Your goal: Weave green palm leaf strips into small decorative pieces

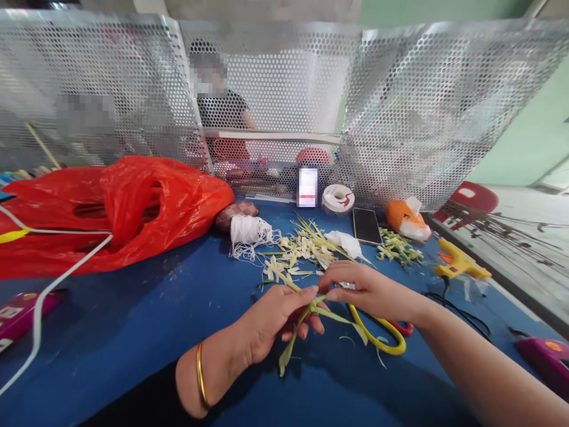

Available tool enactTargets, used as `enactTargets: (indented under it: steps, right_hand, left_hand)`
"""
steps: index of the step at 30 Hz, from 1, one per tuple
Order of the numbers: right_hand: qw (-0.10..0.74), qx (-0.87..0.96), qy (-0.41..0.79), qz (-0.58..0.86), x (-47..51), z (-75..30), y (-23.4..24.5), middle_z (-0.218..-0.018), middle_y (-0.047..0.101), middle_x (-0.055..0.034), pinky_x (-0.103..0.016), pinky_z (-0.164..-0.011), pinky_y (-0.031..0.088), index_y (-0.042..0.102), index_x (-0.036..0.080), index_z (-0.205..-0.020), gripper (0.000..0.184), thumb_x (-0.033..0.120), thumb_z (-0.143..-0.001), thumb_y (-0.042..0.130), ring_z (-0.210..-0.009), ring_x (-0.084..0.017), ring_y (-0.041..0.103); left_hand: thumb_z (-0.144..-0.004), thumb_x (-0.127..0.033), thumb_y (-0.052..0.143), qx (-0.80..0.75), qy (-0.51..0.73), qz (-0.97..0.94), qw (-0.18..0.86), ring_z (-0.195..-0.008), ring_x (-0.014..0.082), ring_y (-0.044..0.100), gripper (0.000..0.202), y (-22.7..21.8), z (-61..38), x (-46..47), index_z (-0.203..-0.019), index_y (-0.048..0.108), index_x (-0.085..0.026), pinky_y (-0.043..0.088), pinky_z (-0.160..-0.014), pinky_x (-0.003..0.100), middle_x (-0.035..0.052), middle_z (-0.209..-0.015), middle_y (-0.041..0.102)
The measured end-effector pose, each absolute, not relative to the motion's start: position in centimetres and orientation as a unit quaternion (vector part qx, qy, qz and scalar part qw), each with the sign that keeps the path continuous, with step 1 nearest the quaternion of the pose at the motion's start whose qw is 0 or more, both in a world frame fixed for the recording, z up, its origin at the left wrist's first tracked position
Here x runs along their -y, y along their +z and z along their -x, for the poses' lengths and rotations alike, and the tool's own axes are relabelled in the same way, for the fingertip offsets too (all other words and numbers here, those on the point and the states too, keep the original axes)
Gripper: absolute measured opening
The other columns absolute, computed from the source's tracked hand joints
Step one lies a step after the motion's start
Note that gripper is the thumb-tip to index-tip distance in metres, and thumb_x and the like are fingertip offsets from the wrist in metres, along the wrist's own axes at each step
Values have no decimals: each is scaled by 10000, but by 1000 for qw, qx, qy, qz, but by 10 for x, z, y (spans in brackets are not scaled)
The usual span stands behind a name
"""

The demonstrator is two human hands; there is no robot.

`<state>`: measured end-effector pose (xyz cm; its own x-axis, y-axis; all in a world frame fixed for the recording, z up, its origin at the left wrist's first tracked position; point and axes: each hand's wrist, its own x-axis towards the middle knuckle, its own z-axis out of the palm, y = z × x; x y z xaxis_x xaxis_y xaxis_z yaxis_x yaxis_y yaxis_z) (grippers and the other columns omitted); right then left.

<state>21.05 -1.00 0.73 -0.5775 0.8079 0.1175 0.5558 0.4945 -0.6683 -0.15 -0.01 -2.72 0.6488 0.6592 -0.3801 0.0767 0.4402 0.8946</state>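
My left hand [269,317], with a gold bangle at the wrist, is closed on a small knot of folded green leaf strips [315,307]. Loose strip ends stick out of the knot, one down toward me and another out to the right. Thumb and fingers of my right hand [367,290] are pinched together at the knot's upper right, at the end of a strip. Beneath that hand lie scissors [395,350] with yellow and red handles, their blades partly covered by my fingers.
Pale leaf trimmings [306,246] and a white string spool [251,231] lie beyond my hands. A red plastic bag [169,201] spreads at left. To the right are a dark phone [367,225], an orange fox-like toy [406,218] and a yellow glue gun [460,264]. Perforated metal panels [275,77] stand behind.
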Motion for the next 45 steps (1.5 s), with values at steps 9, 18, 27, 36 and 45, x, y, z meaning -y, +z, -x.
enactTargets:
  steps: [9, 18, 27, 36, 45]
  right_hand:
    - [228, 904, 96, 349, 11, -203, 0, -744, 639, -16, -387, -941, 400, 636, 195, -799, 227, 196, -967, 483, -741, -153, 593]
    - [309, 878, -94, 353, 13, -201, -2, -911, 710, -49, -434, -989, 385, 661, 194, -910, 165, 149, -948, 507, -943, -199, 648]
    - [389, 772, 93, 494, 47, -159, -13, -783, 670, -27, -306, -679, 463, 657, 215, -793, 121, 259, -895, 609, -725, -185, 624]
    - [437, 673, 328, 498, 38, -145, -39, -850, 656, -43, -286, -778, 492, 633, 184, -730, 221, 269, -910, 537, -820, -188, 607]
    - [379, 726, 367, 441, 39, -154, -21, -928, 620, -41, -292, -889, 452, 560, 187, -681, 209, 142, -883, 535, -945, -185, 579]
  left_hand:
    - [-741, -405, 651, -409, 167, -509, 739, -460, 70, 472, 269, -20, 2, 3, -726, 694, -140, 183, -416, 206, 15, -608, 650]
    - [-711, -441, 737, -393, 264, -449, 758, -572, 118, 578, 313, -25, 2, 3, -775, 720, -135, 419, -622, 249, 25, -624, 669]
    - [-576, -279, 880, -352, 432, -380, 738, -943, 209, 661, 349, -17, 3, -5, -891, 776, -171, 447, -896, 295, 65, -886, 761]
    - [-565, -260, 880, -374, 421, -386, 731, -925, 226, 676, 354, -17, -2, 2, -884, 765, -159, 466, -905, 326, 65, -868, 763]
    - [-630, -239, 828, -365, 400, -440, 716, -940, 229, 658, 154, -14, 3, -2, -738, 767, -147, 460, -864, 294, 81, -883, 751]
